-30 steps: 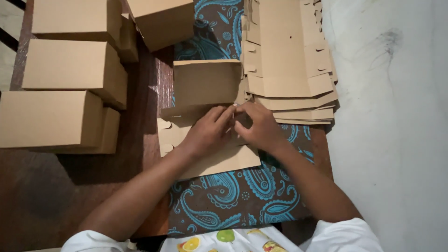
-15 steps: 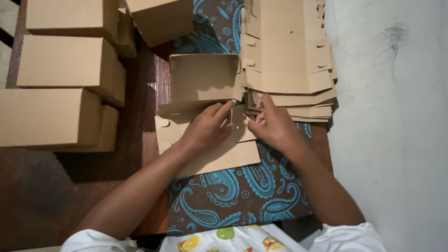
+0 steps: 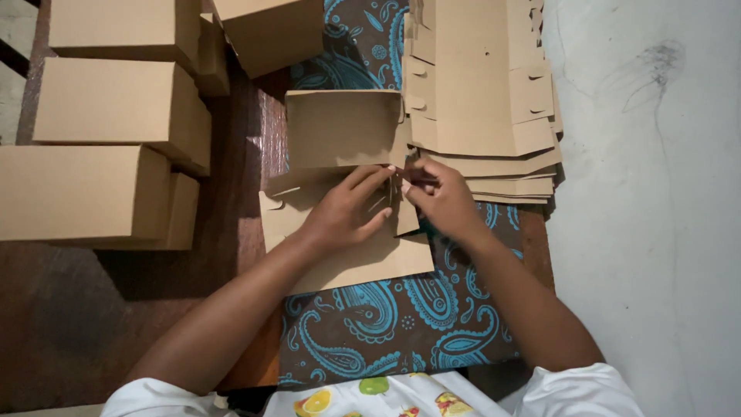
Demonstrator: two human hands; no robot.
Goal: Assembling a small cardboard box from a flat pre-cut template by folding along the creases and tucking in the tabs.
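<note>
The left hand (image 3: 347, 212) lies flat on a half-folded cardboard box (image 3: 340, 193), fingers spread and pressing down its base panel. The right hand (image 3: 440, 199) pinches a small side flap (image 3: 406, 216) of that box between thumb and fingertips. The box is plain brown card, with one wall standing upright and its lower panel still flat, resting on a brown cloth with blue paisley (image 3: 386, 324). Since half a second ago the right hand has drawn in closer to the left, and the flap now stands up between them. Just beyond lies a stack of flat die-cut blanks (image 3: 478, 93), notched along the edges. Finished boxes (image 3: 100, 147) are piled to the left on the dark wooden counter (image 3: 69, 316).
</note>
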